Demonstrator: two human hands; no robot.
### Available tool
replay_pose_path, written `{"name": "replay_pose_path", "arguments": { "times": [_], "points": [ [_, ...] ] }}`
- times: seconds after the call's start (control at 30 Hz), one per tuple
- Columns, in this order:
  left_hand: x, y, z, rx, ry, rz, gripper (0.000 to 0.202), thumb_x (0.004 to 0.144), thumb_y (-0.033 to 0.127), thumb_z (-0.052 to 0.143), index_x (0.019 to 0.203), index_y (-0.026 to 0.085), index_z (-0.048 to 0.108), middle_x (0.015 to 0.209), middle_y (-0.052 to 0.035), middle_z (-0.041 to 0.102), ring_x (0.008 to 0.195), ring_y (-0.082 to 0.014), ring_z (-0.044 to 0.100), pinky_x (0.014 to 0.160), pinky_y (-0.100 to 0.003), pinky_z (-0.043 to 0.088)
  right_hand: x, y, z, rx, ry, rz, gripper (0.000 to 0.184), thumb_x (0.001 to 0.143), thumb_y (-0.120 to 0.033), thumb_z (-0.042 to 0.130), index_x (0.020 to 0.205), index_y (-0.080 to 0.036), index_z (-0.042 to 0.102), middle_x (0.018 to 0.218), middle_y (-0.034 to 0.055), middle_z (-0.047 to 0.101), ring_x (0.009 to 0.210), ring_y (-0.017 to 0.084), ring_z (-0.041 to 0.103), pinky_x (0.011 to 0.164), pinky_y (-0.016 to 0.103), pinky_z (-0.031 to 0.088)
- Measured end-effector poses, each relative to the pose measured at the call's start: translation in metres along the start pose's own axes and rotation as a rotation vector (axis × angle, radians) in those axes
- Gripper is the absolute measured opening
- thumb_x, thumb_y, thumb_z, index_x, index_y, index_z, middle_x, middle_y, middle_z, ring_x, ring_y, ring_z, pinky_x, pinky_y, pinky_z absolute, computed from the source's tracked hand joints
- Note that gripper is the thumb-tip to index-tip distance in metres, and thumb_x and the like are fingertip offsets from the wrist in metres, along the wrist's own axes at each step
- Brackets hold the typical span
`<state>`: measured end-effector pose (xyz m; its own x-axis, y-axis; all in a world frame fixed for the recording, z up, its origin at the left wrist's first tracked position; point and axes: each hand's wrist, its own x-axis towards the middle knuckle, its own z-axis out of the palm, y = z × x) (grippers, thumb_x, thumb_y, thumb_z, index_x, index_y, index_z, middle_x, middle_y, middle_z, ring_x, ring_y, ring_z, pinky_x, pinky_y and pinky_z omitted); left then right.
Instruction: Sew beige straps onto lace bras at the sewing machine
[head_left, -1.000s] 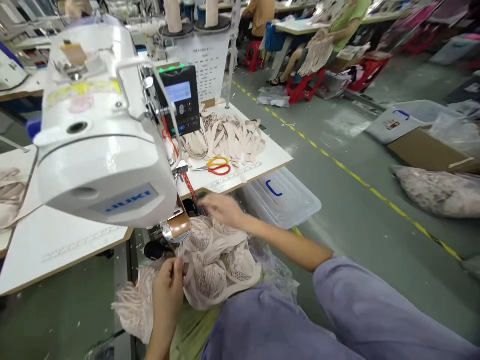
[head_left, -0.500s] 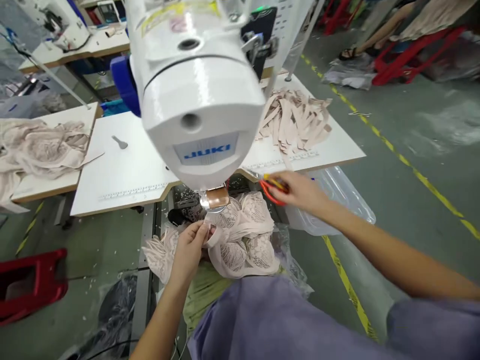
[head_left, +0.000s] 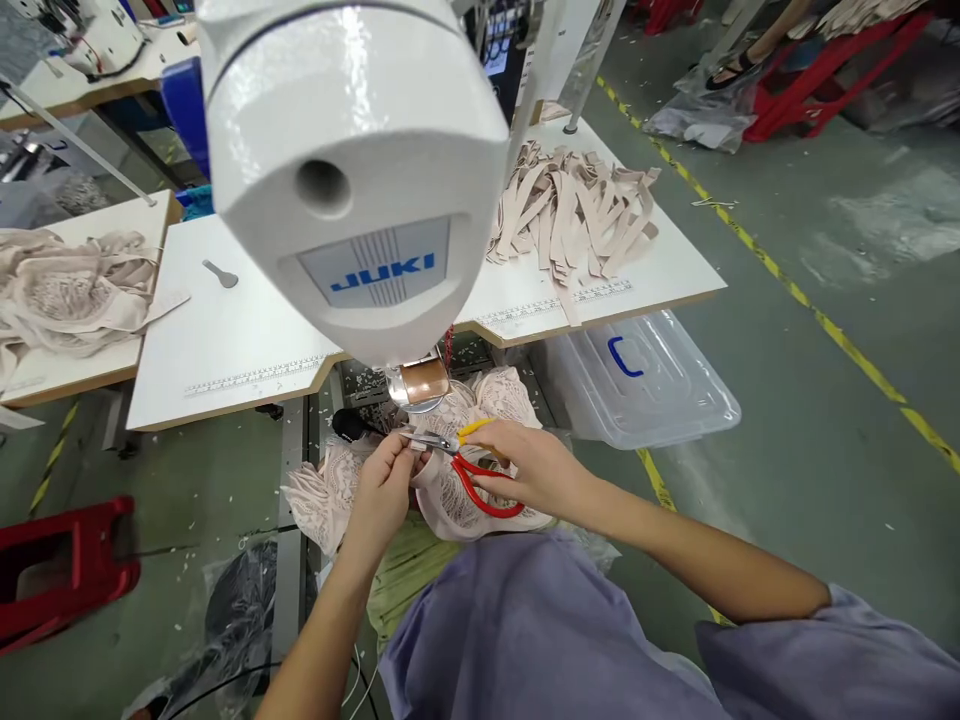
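My left hand (head_left: 384, 488) is closed, pinching a bit of beige lace fabric (head_left: 480, 400) just below the presser foot (head_left: 421, 385) of the white sewing machine (head_left: 352, 170). My right hand (head_left: 529, 468) grips red and yellow scissors (head_left: 469, 470). Their blades point left and reach the spot pinched by my left fingers. The bundle of lace pieces lies in my lap over a green cloth (head_left: 405, 590).
A heap of beige straps (head_left: 574, 205) lies on the white table (head_left: 232, 345) right of the machine. More lace fabric (head_left: 64, 290) sits at the far left. A clear plastic bin lid (head_left: 645, 385) rests on the floor to the right. A red stool (head_left: 64, 580) stands at lower left.
My right hand reached to the table edge, picked up the scissors and brought them down to the lace at my left hand. The view swung left and closer to the machine head.
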<state>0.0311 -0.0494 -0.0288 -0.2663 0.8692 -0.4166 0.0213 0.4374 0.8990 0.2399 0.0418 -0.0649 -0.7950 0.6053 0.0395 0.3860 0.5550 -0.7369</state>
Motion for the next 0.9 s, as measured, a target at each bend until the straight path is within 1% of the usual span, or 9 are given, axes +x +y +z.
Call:
{"name": "replay_pose_path", "arguments": {
  "times": [0.07, 0.17, 0.27, 0.37, 0.57, 0.7, 0.77, 0.83, 0.9],
  "points": [
    [0.000, -0.001, -0.002, -0.001, 0.004, 0.021, 0.020, 0.092, 0.031, 0.047, 0.086, 0.020, 0.062, 0.076, 0.0012, 0.057, 0.072, -0.0135, 0.052, 0.069, -0.023, 0.042, -0.006, 0.004, -0.001, 0.058, -0.025, 0.067, 0.030, 0.090, -0.034, 0.062, 0.118, -0.025, 0.062, 0.108, 0.0068, 0.071, 0.087, 0.021, 0.068, 0.074, 0.034, 0.052],
    [-0.002, 0.000, -0.007, -0.011, 0.021, 0.048, 0.028, 0.095, 0.041, 0.047, 0.079, 0.020, 0.055, 0.069, 0.0033, 0.049, 0.064, -0.0114, 0.043, 0.062, -0.022, 0.037, -0.018, 0.008, 0.001, 0.118, 0.026, 0.130, 0.027, 0.086, -0.032, 0.064, 0.112, -0.025, 0.063, 0.102, 0.0060, 0.070, 0.071, 0.016, 0.063, 0.065, 0.030, 0.050],
    [-0.002, 0.002, -0.011, 0.000, 0.037, 0.056, 0.034, 0.096, 0.046, 0.049, 0.074, 0.020, 0.051, 0.068, 0.0040, 0.047, 0.060, -0.0101, 0.039, 0.059, -0.022, 0.034, -0.024, 0.007, 0.007, 0.158, 0.066, 0.080, 0.037, 0.078, -0.028, 0.068, 0.113, -0.024, 0.058, 0.107, 0.0076, 0.067, 0.082, 0.020, 0.065, 0.071, 0.032, 0.051],
    [-0.001, 0.003, -0.011, 0.021, 0.027, 0.055, 0.033, 0.094, 0.047, 0.051, 0.078, 0.019, 0.056, 0.070, 0.0028, 0.052, 0.061, -0.0101, 0.042, 0.058, -0.021, 0.035, -0.019, 0.001, 0.014, 0.200, 0.078, 0.041, 0.044, 0.074, -0.025, 0.069, 0.116, -0.025, 0.054, 0.110, 0.0082, 0.065, 0.089, 0.021, 0.064, 0.076, 0.034, 0.052],
    [0.002, 0.004, -0.015, 0.033, -0.002, 0.013, 0.028, 0.093, 0.044, 0.054, 0.088, 0.018, 0.063, 0.072, 0.0009, 0.060, 0.062, -0.0103, 0.048, 0.056, -0.020, 0.037, 0.000, -0.006, 0.021, 0.250, 0.046, 0.080, 0.041, 0.079, -0.027, 0.069, 0.118, -0.025, 0.057, 0.116, 0.0083, 0.065, 0.091, 0.020, 0.065, 0.076, 0.033, 0.053],
    [0.002, 0.005, -0.018, 0.096, 0.025, 0.021, 0.028, 0.095, 0.041, 0.053, 0.085, 0.018, 0.063, 0.074, 0.0009, 0.062, 0.065, -0.0099, 0.050, 0.059, -0.019, 0.039, 0.001, -0.003, 0.019, 0.294, 0.011, 0.114, 0.036, 0.083, -0.030, 0.070, 0.118, -0.026, 0.062, 0.116, 0.0063, 0.068, 0.097, 0.020, 0.066, 0.081, 0.032, 0.054],
    [0.003, 0.006, -0.019, 0.104, 0.046, 0.034, 0.030, 0.095, 0.042, 0.053, 0.080, 0.018, 0.061, 0.073, 0.0014, 0.061, 0.064, -0.0095, 0.049, 0.059, -0.019, 0.039, -0.002, -0.001, 0.018, 0.295, 0.013, 0.126, 0.032, 0.086, -0.031, 0.068, 0.117, -0.026, 0.065, 0.111, 0.0052, 0.070, 0.094, 0.019, 0.067, 0.080, 0.031, 0.053],
    [0.003, 0.005, -0.019, 0.088, 0.072, 0.045, 0.030, 0.095, 0.042, 0.054, 0.078, 0.018, 0.061, 0.071, 0.0019, 0.060, 0.063, -0.0095, 0.050, 0.059, -0.019, 0.040, -0.008, 0.002, 0.016, 0.281, 0.027, 0.155, 0.030, 0.086, -0.032, 0.067, 0.115, -0.026, 0.067, 0.106, 0.0048, 0.072, 0.082, 0.017, 0.067, 0.072, 0.028, 0.053],
    [0.004, 0.003, -0.021, 0.086, 0.102, 0.064, 0.028, 0.094, 0.042, 0.054, 0.082, 0.019, 0.064, 0.073, 0.0008, 0.064, 0.067, -0.0110, 0.055, 0.062, -0.020, 0.044, -0.014, 0.006, 0.011, 0.257, 0.045, 0.190, 0.030, 0.084, -0.033, 0.067, 0.113, -0.025, 0.068, 0.103, 0.0051, 0.073, 0.070, 0.015, 0.065, 0.064, 0.027, 0.052]
  ]
}}
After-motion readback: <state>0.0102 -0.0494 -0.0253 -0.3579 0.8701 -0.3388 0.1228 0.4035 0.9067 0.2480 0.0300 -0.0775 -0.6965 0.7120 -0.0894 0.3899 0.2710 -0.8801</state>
